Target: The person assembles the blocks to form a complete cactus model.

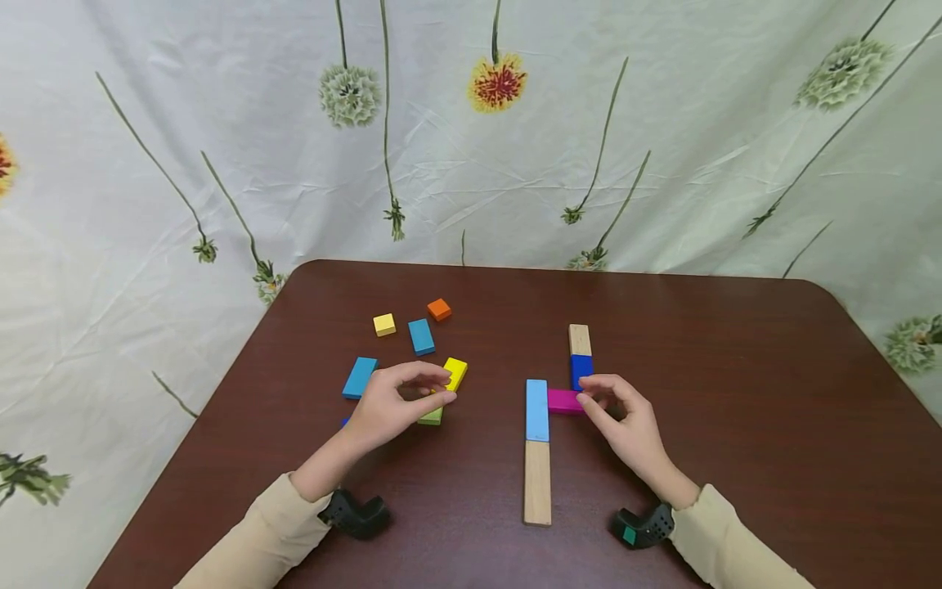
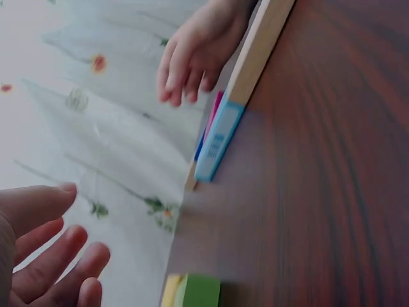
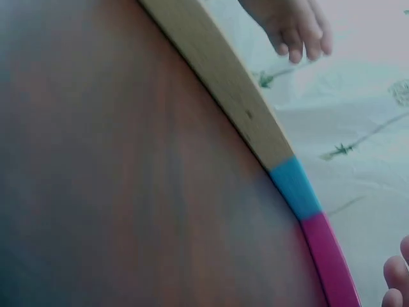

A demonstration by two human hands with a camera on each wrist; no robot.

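Note:
My left hand [image 1: 401, 402] hovers with fingers loosely bent, nothing between thumb and fingertips. Below it in the head view lie a yellow block [image 1: 456, 372] and a light green block [image 1: 431, 416], partly hidden by the hand. My right hand [image 1: 625, 421] has its thumb and fingertips close over the right end of a magenta block [image 1: 563, 401], and it holds nothing. That block bridges a light blue block [image 1: 537, 409] and a dark blue block [image 1: 580, 370]. A long plain wooden block [image 1: 537, 483] continues the light blue one towards me; a short wooden block [image 1: 580, 339] tops the dark blue.
Left of the joined row, loose blocks lie scattered: a pale yellow cube [image 1: 384, 325], an orange block [image 1: 439, 309] and two blue blocks, one farther back [image 1: 422, 336], one beside my left hand [image 1: 361, 377]. A flowered cloth [image 1: 471, 180] hangs behind the brown table [image 1: 736, 368].

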